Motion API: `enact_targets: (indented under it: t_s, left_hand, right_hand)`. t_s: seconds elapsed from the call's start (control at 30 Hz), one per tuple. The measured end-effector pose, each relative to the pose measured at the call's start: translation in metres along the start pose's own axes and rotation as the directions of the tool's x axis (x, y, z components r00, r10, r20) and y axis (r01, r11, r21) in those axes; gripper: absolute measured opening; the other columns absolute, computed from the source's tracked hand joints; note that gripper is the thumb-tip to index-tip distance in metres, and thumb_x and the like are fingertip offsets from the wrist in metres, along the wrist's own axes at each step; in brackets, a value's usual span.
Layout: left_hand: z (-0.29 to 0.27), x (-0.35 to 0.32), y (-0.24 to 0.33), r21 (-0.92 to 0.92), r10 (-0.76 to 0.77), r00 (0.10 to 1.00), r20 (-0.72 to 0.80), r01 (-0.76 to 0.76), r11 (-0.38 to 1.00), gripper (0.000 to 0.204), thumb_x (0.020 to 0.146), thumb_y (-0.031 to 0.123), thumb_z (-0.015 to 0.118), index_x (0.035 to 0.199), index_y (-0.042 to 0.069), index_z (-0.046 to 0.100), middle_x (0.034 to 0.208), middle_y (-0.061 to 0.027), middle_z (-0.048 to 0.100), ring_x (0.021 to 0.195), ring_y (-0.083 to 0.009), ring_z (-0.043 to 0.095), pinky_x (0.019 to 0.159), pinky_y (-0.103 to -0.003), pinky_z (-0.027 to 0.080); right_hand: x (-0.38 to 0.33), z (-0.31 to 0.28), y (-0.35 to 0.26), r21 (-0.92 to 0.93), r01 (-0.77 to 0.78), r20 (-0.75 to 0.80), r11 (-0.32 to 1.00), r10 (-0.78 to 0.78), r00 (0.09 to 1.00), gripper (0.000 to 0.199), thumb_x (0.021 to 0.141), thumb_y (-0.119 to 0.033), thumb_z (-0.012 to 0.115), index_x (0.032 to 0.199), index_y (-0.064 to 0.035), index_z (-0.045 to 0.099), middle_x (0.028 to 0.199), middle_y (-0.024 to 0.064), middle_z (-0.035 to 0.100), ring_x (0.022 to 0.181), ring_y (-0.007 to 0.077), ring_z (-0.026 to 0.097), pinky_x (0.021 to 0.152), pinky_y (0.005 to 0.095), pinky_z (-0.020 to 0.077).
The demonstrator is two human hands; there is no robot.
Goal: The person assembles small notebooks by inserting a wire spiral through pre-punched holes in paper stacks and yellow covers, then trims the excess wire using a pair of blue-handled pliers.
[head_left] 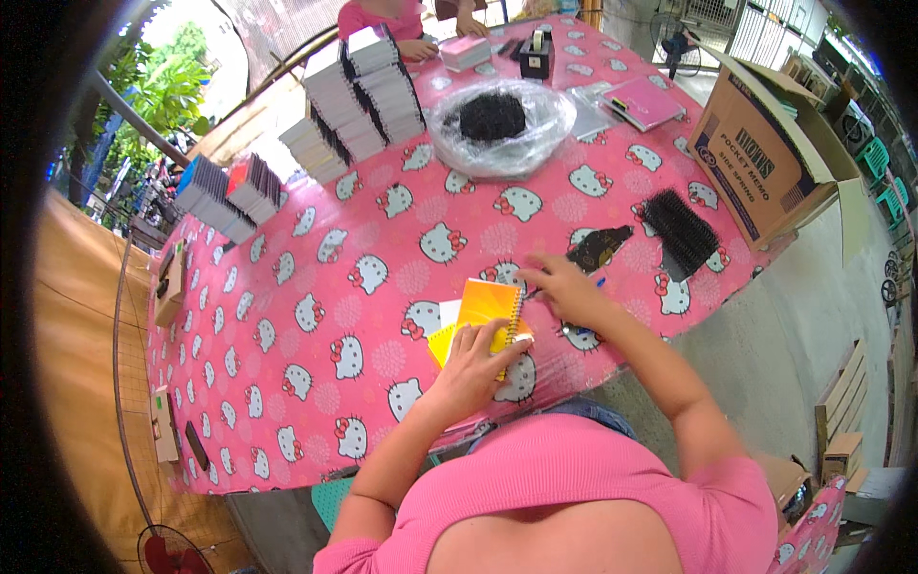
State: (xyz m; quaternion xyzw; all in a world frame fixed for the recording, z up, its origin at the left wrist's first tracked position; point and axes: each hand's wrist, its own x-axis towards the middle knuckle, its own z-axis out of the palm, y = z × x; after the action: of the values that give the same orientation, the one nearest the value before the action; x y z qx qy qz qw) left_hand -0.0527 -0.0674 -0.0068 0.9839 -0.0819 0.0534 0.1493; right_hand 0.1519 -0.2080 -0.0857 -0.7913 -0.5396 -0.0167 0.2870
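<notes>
A small spiral notebook [486, 300] with a yellow-orange cover lies on the pink table in front of me, its coil binding along the right edge. Under its left side, a yellow piece and a white piece of paper stick out. My left hand [475, 354] rests over the notebook's lower part, fingers bent across the cover and holding it down. Beside the upper end of the coil is my right hand [569, 290], its fingers stretched toward the binding and apart. Whether its fingertips touch the wire is too small to tell.
Black coils [681, 232] lie right, beside a dark patterned piece [601, 249]. Farther back are a plastic bag [449, 143] of black coils, tall notebook stacks [330, 115], a tape dispenser [536, 59] and a cardboard box [755, 158]. Another person's hand [418, 50] is across the table.
</notes>
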Motion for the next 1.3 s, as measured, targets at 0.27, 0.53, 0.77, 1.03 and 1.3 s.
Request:
enact_targets:
  t_s: [0.27, 0.53, 0.77, 1.03, 1.3]
  left_hand:
    - [-0.018, -0.033, -0.07, -0.935, -0.813, 0.473, -0.34, -0.266, 0.236, 0.022, 0.096, 0.013, 0.053, 0.114, 0.002, 0.058, 0.107, -0.0105, 0.062, 0.096, -0.0201, 0.062, 0.081, -0.033, 0.053]
    - [0.063, -0.178, -0.183, -0.976, -0.983, 0.036, -0.181, 0.116, 0.184, 0.023, 0.091, 0.009, 0.058, 0.111, -0.002, 0.058, 0.112, -0.0141, 0.059, 0.104, -0.0228, 0.058, 0.09, -0.037, 0.048]
    - [0.006, -0.089, -0.093, -0.937, -0.944, 0.331, -0.015, 0.324, 0.129, 0.054, 0.086, 0.024, 0.068, 0.131, 0.004, 0.047, 0.136, -0.0143, 0.045, 0.125, -0.025, 0.042, 0.101, -0.036, 0.036]
    - [0.029, -0.044, -0.023, -0.97, -0.84, 0.501, 0.208, 0.216, -0.111, 0.076, 0.084, 0.02, 0.071, 0.143, 0.004, 0.026, 0.141, -0.0198, 0.034, 0.13, -0.0267, 0.035, 0.104, -0.037, 0.036]
    - [0.048, -0.07, -0.054, -0.953, -0.815, 0.534, 0.225, 0.295, -0.07, 0.068, 0.085, 0.023, 0.07, 0.139, 0.004, 0.035, 0.135, -0.0189, 0.041, 0.119, -0.0253, 0.047, 0.095, -0.035, 0.043]
  right_hand:
    - [0.105, 0.042, 0.048, 0.269, 0.083, 0.281, 0.96, -0.16, 0.946, 0.016, 0.076, -0.011, 0.061, 0.089, -0.0044, 0.068, 0.089, 0.0149, 0.061, 0.088, 0.0322, 0.059, 0.073, 0.0416, 0.0481]
    - [0.081, 0.041, 0.02, 0.249, 0.214, 0.279, 0.944, -0.282, 0.918, 0.027, 0.08, -0.023, 0.065, 0.101, -0.0064, 0.064, 0.098, 0.0163, 0.057, 0.096, 0.0358, 0.056, 0.083, 0.0433, 0.0463]
    - [0.107, 0.05, 0.041, 0.177, 0.243, 0.127, 0.954, -0.267, 0.955, 0.023, 0.076, -0.016, 0.059, 0.093, -0.002, 0.062, 0.092, 0.0198, 0.059, 0.09, 0.0385, 0.054, 0.079, 0.0471, 0.0433]
    - [0.148, 0.057, -0.011, 0.217, 0.343, 0.254, 0.914, -0.392, 0.884, 0.037, 0.074, -0.012, 0.068, 0.111, -0.0107, 0.063, 0.107, 0.0153, 0.058, 0.102, 0.0332, 0.057, 0.084, 0.0437, 0.0475]
    - [0.169, 0.094, -0.053, 0.313, 0.415, 0.541, 0.854, -0.52, 0.661, 0.022, 0.074, -0.01, 0.062, 0.095, -0.0049, 0.067, 0.092, 0.0143, 0.062, 0.089, 0.0322, 0.061, 0.078, 0.0411, 0.0488]
